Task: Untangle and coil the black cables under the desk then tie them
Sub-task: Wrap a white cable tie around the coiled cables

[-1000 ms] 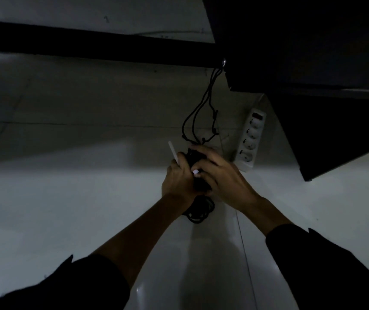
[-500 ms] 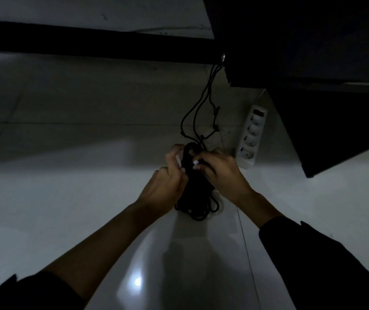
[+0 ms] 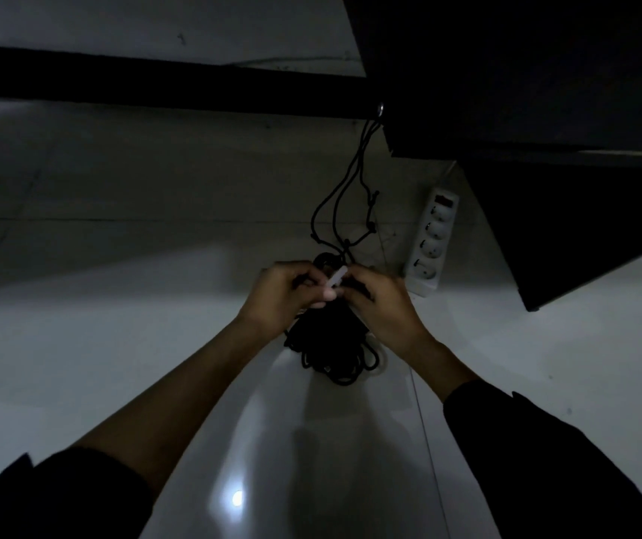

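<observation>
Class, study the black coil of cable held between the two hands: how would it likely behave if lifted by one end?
The cable coil looks floppy: its loops sag unevenly below the left hand and right hand, so it would probably droop. Untied, the loops may spill apart. Strands running up to the desk would likely tug it back.

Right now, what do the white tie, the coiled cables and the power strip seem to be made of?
White tie: probably plastic, a thin stiff pale strip that keeps straight between the fingers.
Coiled cables: black, matte, likely rubber or plastic sheathing; they bend into loose loops.
Power strip: white hard plastic by its look, smooth moulded casing. The dim light leaves all three uncertain.
</observation>
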Demonstrator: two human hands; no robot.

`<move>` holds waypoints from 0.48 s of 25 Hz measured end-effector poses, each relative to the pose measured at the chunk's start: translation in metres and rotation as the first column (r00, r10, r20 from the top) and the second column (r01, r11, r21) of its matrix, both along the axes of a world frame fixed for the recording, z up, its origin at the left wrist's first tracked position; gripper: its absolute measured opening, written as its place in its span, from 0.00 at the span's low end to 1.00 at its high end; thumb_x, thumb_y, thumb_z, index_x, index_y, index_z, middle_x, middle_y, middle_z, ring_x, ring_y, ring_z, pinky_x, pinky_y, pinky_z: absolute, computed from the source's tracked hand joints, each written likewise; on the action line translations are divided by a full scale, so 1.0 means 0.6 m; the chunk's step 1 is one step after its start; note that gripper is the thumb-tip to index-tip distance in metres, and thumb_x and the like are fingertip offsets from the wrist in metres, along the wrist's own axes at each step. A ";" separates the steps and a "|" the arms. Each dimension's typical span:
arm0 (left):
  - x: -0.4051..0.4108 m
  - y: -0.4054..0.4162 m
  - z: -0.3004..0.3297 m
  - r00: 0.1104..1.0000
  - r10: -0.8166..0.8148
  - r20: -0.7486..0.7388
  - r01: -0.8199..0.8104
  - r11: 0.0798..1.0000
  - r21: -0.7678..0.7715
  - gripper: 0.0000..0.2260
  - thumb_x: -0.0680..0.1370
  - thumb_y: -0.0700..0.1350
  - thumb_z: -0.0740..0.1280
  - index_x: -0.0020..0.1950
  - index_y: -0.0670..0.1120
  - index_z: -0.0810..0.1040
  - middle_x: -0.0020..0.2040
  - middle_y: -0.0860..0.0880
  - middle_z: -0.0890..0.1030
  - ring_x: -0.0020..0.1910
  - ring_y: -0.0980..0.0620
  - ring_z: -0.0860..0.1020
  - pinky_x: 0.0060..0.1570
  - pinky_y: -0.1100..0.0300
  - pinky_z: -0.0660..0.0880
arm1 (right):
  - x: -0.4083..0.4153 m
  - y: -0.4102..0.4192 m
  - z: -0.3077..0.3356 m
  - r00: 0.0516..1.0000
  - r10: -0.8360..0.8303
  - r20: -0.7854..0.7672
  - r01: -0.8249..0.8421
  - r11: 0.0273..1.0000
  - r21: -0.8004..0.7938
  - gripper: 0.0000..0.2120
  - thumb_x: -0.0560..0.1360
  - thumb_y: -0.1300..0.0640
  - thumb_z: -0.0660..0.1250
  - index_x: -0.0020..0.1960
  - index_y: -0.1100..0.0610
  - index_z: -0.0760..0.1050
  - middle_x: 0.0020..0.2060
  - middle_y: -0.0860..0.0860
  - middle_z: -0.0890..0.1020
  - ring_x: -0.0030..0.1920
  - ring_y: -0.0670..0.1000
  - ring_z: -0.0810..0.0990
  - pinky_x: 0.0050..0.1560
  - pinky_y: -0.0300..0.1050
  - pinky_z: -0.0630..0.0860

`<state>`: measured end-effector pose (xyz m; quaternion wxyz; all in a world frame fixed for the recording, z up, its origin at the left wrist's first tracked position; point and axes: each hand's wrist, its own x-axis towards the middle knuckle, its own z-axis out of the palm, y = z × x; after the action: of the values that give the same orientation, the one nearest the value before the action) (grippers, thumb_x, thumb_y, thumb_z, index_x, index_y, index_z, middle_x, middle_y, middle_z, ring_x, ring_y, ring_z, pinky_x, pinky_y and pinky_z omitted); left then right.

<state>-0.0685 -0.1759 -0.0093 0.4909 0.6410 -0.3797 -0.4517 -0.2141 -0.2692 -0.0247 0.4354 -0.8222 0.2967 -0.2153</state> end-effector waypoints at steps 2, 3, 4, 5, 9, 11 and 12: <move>0.008 -0.001 -0.001 0.979 0.004 -0.204 0.005 0.999 0.044 0.08 0.74 0.34 0.69 0.53 0.36 0.79 0.45 0.45 0.82 0.42 0.57 0.81 0.44 0.69 0.78 | -0.002 0.005 0.002 0.999 -0.026 0.034 0.019 0.984 0.180 0.09 0.77 0.64 0.66 0.48 0.50 0.78 0.46 0.44 0.82 0.49 0.39 0.79 0.51 0.31 0.72; 0.012 0.000 -0.002 0.963 -0.008 -0.270 0.023 0.998 0.053 0.09 0.75 0.34 0.68 0.55 0.35 0.78 0.47 0.44 0.82 0.44 0.57 0.82 0.46 0.69 0.78 | -0.003 0.007 0.004 0.998 -0.036 0.045 0.025 0.972 0.233 0.11 0.77 0.63 0.66 0.47 0.47 0.77 0.46 0.43 0.82 0.49 0.38 0.79 0.51 0.31 0.71; 0.015 0.002 -0.004 0.949 -0.023 -0.315 0.042 0.998 0.052 0.10 0.76 0.35 0.67 0.57 0.35 0.78 0.50 0.44 0.82 0.46 0.58 0.82 0.48 0.69 0.77 | -0.004 0.008 0.005 0.998 -0.041 0.051 0.027 0.966 0.257 0.12 0.78 0.63 0.66 0.47 0.45 0.77 0.46 0.43 0.82 0.50 0.39 0.79 0.52 0.31 0.71; 0.017 0.003 -0.007 0.938 -0.038 -0.345 0.057 0.997 0.045 0.10 0.77 0.36 0.66 0.58 0.36 0.78 0.53 0.44 0.82 0.49 0.57 0.82 0.49 0.69 0.77 | -0.004 0.008 0.006 0.997 -0.042 0.061 0.024 0.963 0.267 0.11 0.78 0.63 0.65 0.47 0.46 0.77 0.46 0.43 0.82 0.50 0.40 0.79 0.52 0.32 0.72; 0.012 0.001 -0.008 0.930 -0.034 -0.366 0.052 0.998 0.039 0.07 0.80 0.43 0.64 0.50 0.43 0.81 0.53 0.47 0.83 0.52 0.58 0.82 0.48 0.70 0.76 | -0.004 0.013 0.005 0.990 -0.065 0.123 0.024 0.950 0.310 0.05 0.78 0.65 0.64 0.50 0.59 0.77 0.47 0.50 0.82 0.51 0.45 0.79 0.53 0.37 0.74; 0.012 -0.002 -0.007 0.927 -0.031 -0.374 0.058 0.996 0.061 0.09 0.80 0.47 0.63 0.46 0.44 0.81 0.53 0.46 0.81 0.51 0.57 0.80 0.47 0.70 0.76 | -0.007 0.017 0.002 0.983 -0.076 0.165 0.014 0.937 0.348 0.05 0.78 0.66 0.63 0.52 0.65 0.76 0.47 0.53 0.82 0.51 0.46 0.80 0.53 0.38 0.75; 0.012 -0.003 -0.005 0.923 -0.032 -0.382 0.067 0.995 0.077 0.09 0.80 0.48 0.63 0.46 0.45 0.81 0.52 0.46 0.80 0.50 0.56 0.80 0.47 0.69 0.76 | -0.008 0.019 0.001 0.980 -0.087 0.181 0.015 0.930 0.366 0.06 0.78 0.66 0.63 0.53 0.66 0.76 0.47 0.53 0.82 0.51 0.46 0.80 0.53 0.39 0.75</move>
<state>-0.0613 -0.1779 -0.0123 0.5148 0.5525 -0.2729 -0.5960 -0.2189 -0.2579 -0.0244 0.6009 -0.6946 0.3087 -0.2473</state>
